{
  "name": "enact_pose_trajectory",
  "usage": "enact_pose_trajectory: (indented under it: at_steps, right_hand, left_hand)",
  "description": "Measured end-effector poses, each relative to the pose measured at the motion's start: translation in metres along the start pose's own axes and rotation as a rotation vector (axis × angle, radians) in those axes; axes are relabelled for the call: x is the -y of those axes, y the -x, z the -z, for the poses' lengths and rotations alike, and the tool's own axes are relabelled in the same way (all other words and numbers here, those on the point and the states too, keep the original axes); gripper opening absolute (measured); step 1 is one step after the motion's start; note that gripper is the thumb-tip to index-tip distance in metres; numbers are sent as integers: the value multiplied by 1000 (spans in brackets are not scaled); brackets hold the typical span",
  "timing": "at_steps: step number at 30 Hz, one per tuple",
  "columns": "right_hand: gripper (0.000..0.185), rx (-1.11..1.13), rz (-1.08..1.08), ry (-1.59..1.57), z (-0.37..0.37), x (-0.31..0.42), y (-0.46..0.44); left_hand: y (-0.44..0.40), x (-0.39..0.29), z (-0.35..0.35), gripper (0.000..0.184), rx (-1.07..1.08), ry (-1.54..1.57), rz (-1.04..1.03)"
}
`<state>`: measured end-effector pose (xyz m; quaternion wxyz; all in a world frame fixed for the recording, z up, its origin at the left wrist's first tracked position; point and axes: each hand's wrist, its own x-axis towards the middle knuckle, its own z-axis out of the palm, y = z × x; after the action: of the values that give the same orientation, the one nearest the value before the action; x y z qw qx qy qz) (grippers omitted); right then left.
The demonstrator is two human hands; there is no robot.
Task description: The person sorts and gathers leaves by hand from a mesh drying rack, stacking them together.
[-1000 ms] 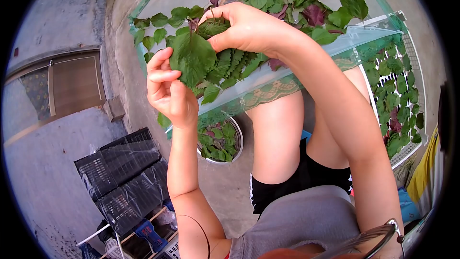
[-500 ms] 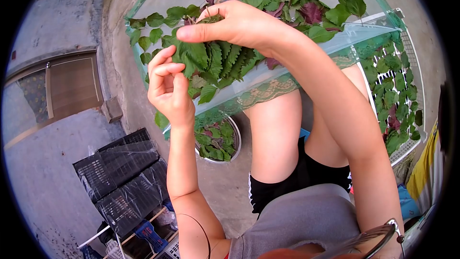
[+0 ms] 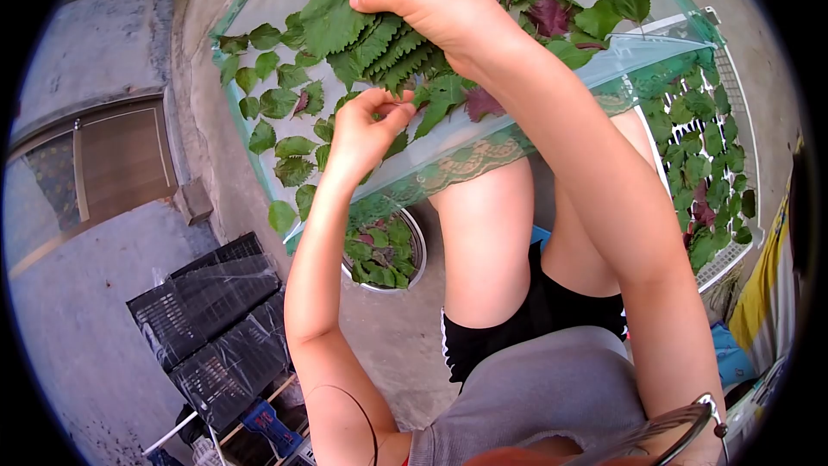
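A thick stack of green, saw-edged perilla leaves [image 3: 379, 48] is held by its stems in my right hand [image 3: 444, 13]. The thumb presses on the top leaf, and the leaf blades fan out toward me. Below the stack, my left hand [image 3: 369, 131] is closed, thumb and fingers pinched together at the edge of a loose perilla leaf [image 3: 442, 102]. Both hands are over a pale mesh sheet [image 3: 358, 192] with green lace edging. More leaves lie scattered on it, some of them purple, such as one purple leaf [image 3: 548, 16].
A round basin [image 3: 423, 252] of leaves stands on the floor below the sheet. To the right is a white rack [image 3: 749, 134] with leaves spread on it. Black plastic crates [image 3: 203, 298] stand at lower left, near a brown door [image 3: 129, 164].
My right hand has moved up and away with the stack, which now fans out more. My left hand has left the stack's left side and moved right and down to a loose leaf.
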<state>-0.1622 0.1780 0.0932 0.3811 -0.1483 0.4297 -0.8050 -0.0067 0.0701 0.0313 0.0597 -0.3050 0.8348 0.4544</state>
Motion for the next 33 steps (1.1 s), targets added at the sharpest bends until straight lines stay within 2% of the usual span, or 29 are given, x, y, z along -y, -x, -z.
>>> enact_pose_trajectory:
  at_steps: [3, 10, 13, 15, 17, 19, 21, 23, 25, 27, 29, 31, 32, 33]
  right_hand:
    - [22, 26, 31, 44, 3, 8, 8]
    - [20, -24, 57, 115, 2, 3, -1]
    - [20, -38, 42, 164, 3, 12, 4]
    - [22, -46, 33, 272, 5, 15, 5]
    - [24, -40, 76, 315, 10, 18, 8]
    - [25, -31, 115, 362, 10, 12, 6]
    - [31, -123, 199, 614, 6, -7, -3]
    - [33, -128, 196, 647, 7, -14, -5]
    - [35, -128, 191, 680, 4, -18, -4]
    - [42, 56, 43, 585, 5, -21, -2]
    - [44, 108, 38, 530, 4, -30, -3]
    - [44, 165, 4, 355, -1, -23, 1]
    - [32, 176, -43, 314, 0, -19, 7]
    - [32, 176, -41, 315, 0, -17, 6]
  left_hand:
    - [-6, -8, -19, 30, 3, -378, -157]
    - [-15, -13, -32, 30, 79, -560, -108]
    - [-8, -10, -22, 24, -24, -489, -168]
    - [1, -10, -10, 20, -187, -303, -146]
    - [11, -6, 0, 14, -288, 13, -145]
    - [24, -6, 14, 12, -403, 260, -203]
    - [36, -10, 20, 11, -656, 369, -295]
    - [43, -19, 22, 11, -844, 359, -480]
    - [44, -30, 24, 10, -1017, 75, -636]
    - [47, -49, 26, 10, -1085, -432, -805]
    - [36, -54, 26, 17, -1122, -700, -977]
    - [31, -59, 17, 20, -1044, -807, -938]
    - [29, -57, 14, 23, -1024, -839, -933]
    - [27, -56, 12, 23, -1016, -864, -927]
